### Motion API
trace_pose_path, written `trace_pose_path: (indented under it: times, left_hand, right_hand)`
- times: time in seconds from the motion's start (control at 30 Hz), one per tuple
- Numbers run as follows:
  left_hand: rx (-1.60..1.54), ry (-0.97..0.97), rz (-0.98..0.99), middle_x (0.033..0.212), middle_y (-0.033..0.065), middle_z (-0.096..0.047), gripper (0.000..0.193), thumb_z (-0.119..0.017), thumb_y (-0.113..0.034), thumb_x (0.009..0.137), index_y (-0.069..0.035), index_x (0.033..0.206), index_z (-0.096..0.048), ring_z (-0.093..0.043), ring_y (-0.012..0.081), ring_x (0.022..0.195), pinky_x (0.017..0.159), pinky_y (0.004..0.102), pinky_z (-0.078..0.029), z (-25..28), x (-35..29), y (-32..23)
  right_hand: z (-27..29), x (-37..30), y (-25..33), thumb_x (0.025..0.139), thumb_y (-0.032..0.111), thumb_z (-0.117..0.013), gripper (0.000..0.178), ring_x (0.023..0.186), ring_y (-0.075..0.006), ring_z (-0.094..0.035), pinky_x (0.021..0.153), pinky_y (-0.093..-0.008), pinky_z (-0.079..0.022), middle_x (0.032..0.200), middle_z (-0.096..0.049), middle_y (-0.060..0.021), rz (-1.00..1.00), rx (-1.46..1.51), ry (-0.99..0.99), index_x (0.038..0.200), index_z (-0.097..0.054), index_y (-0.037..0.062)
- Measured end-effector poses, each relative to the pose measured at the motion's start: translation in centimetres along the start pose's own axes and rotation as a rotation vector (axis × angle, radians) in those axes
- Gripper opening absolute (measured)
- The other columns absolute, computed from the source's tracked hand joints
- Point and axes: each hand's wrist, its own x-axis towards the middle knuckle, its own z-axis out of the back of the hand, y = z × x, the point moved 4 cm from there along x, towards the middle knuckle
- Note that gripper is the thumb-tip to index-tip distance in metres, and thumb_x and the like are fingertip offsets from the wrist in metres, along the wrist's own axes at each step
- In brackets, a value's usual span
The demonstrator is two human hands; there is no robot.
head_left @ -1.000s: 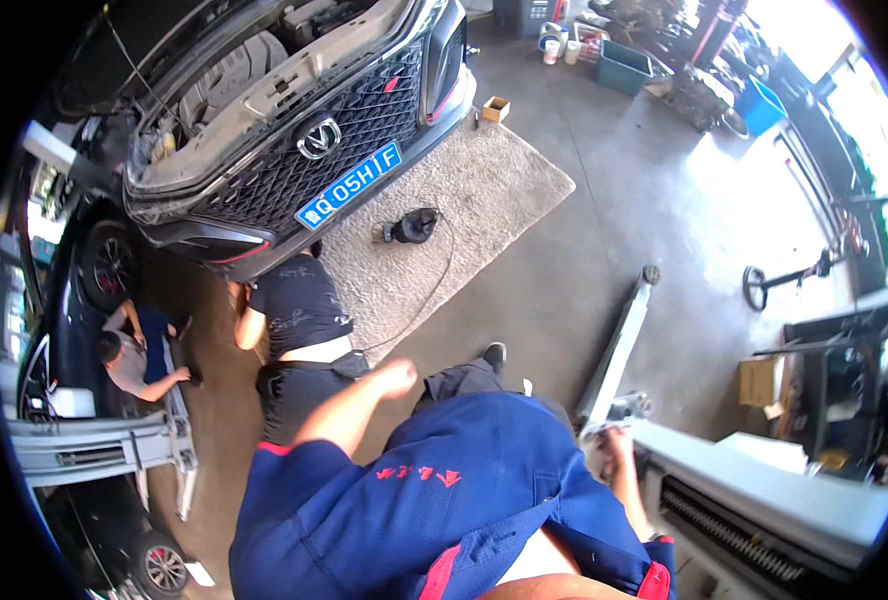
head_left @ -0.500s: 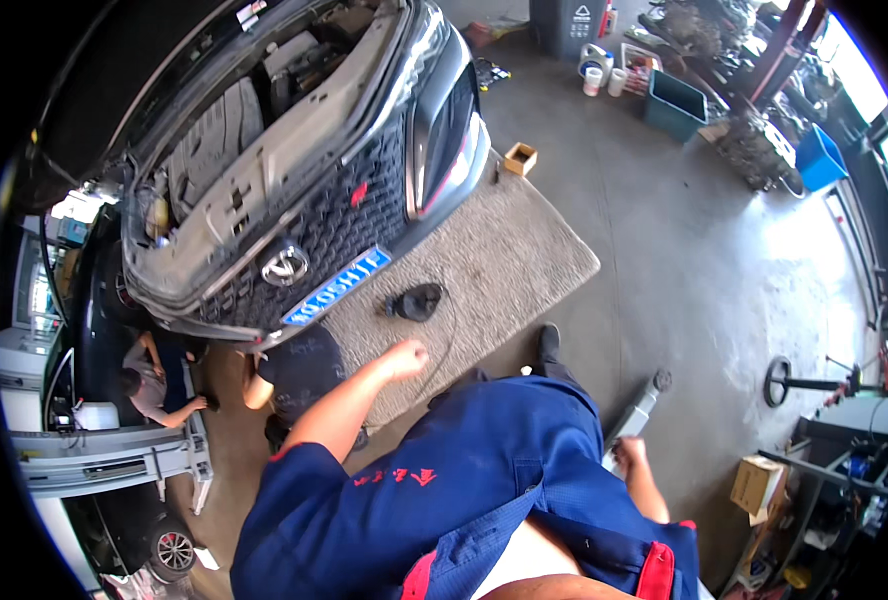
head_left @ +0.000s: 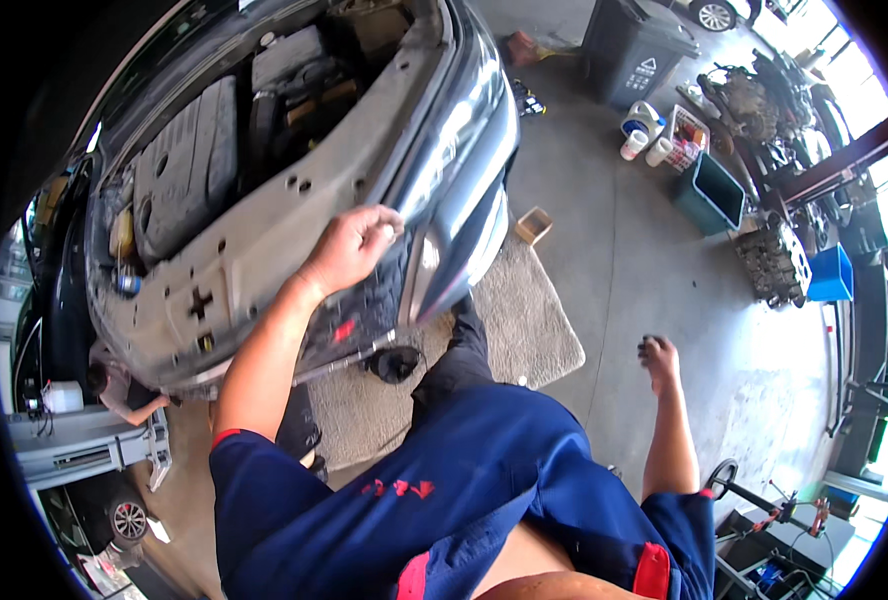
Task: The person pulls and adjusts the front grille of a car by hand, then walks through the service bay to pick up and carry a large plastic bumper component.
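Here's the car (head_left: 284,195), with its front edge beneath the left hand (head_left: 352,250) and its engine bay open. Getting at the bay is done, then; the engine cover (head_left: 179,165), ahead and left of that hand, looks seated, and what work remains can't be told from here.

The left hand is loosely curled over the front edge; whether it touches, or pinches something small, I can't tell. The right hand (head_left: 660,362) hangs well apart, over the floor (head_left: 604,290), fingers loosely bent, nothing visible in them.

Between the hands, a pale shaggy mat (head_left: 539,315) covers grey floor, a small open box (head_left: 534,226) at its far end. Ahead of the right hand: a dark bin (head_left: 636,60), a basket (head_left: 686,143), a green tub (head_left: 702,205). Farther right, an engine block (head_left: 772,265) sits just beside a blue tub (head_left: 830,272), bright light spilling across the floor there. And well left of the left hand, a co-worker (head_left: 119,385) bends low, above a metal beam (head_left: 84,450).
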Motion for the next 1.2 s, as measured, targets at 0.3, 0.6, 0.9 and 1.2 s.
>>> trace_pose_path:
  times: [0.3,0.6,0.9,1.2]
  left_hand:
    - [0.174,-0.384,0.098,0.113,0.0114,-0.076,0.026,-0.061,-0.021,0.098,-0.008,0.118,-0.071,-0.074,0.0263,0.102,0.090,0.0364,-0.057,12.6,31.5,17.6]
    - [0.169,-0.107,0.138,0.143,0.0202,-0.060,0.057,-0.057,-0.035,0.101,0.003,0.144,-0.053,-0.054,0.0292,0.137,0.115,0.0347,-0.039,9.5,40.1,24.1]
    - [0.261,-0.092,-0.046,0.141,0.0285,-0.058,0.054,-0.057,-0.034,0.105,0.009,0.138,-0.054,-0.055,0.0358,0.135,0.114,0.0374,-0.043,10.1,41.5,26.9]
    - [0.342,-0.094,-0.127,0.131,0.0313,-0.063,0.052,-0.053,-0.033,0.107,0.012,0.132,-0.057,-0.060,0.0389,0.128,0.110,0.0387,-0.046,10.4,41.4,27.7]
  right_hand:
    - [-9.3,6.0,14.2,0.099,0.018,-0.061,0.026,0.078,-0.0153,-0.067,0.070,-0.0311,-0.053,0.094,-0.074,-0.0075,-0.115,-0.118,0.123,0.115,-0.071,-0.0007]
    - [-27.7,17.6,52.1,0.100,0.012,-0.062,0.020,0.090,-0.0149,-0.068,0.083,-0.0308,-0.054,0.097,-0.072,-0.0093,0.893,-0.569,0.365,0.113,-0.070,-0.0028]
    - [-42.5,20.4,62.0,0.101,0.035,-0.061,0.034,0.082,-0.0139,-0.066,0.078,-0.0333,-0.057,0.088,-0.069,-0.0046,0.992,-0.451,0.478,0.113,-0.072,0.0048]
    - [-45.7,19.6,65.0,0.101,0.040,-0.061,0.045,0.067,-0.0169,-0.067,0.062,-0.0313,-0.054,0.076,-0.069,-0.0083,0.654,-0.759,0.274,0.089,-0.071,-0.0022]
